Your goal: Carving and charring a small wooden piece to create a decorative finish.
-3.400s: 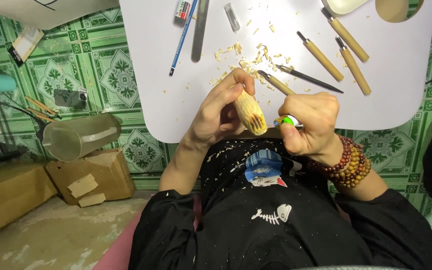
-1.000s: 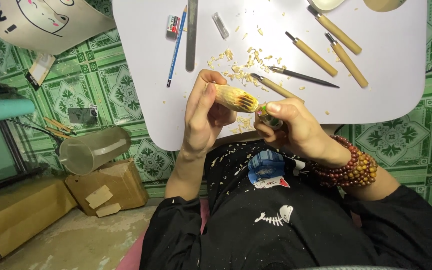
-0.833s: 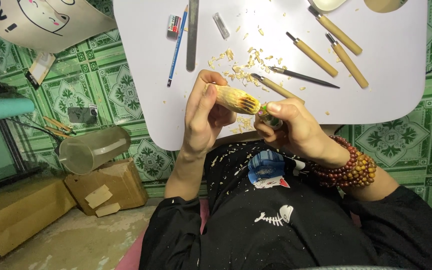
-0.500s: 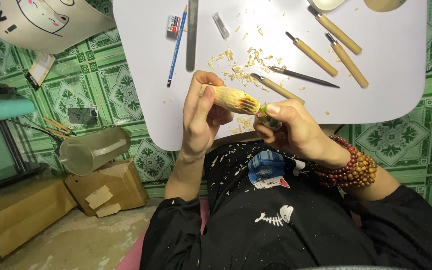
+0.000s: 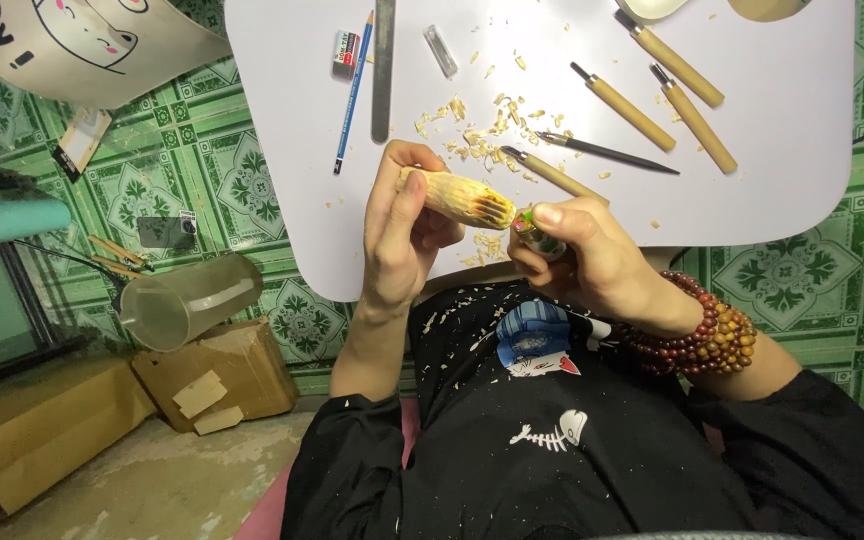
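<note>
My left hand (image 5: 400, 232) grips a short pale wooden stick (image 5: 457, 197) with a scorched, striped end, held level over the near edge of the white table (image 5: 792, 160). My right hand (image 5: 577, 258) is closed around a small carving knife (image 5: 530, 226) with a green handle, its tip pressed against the stick's dark end. A beaded bracelet (image 5: 702, 335) circles my right wrist. Wood shavings (image 5: 477, 125) lie scattered on the table and on my black shirt.
Several wooden-handled carving tools (image 5: 652, 100), a blue pencil (image 5: 354, 92), a metal ruler (image 5: 383, 65) and an eraser (image 5: 345, 52) lie on the table. On the green tiled floor at left are a clear plastic jug (image 5: 187, 300) and cardboard boxes (image 5: 217, 370).
Since 3.4 s ago the stick has turned from upright to lying level. Over the last second my hands stay nearly still, the knife working at the stick's end.
</note>
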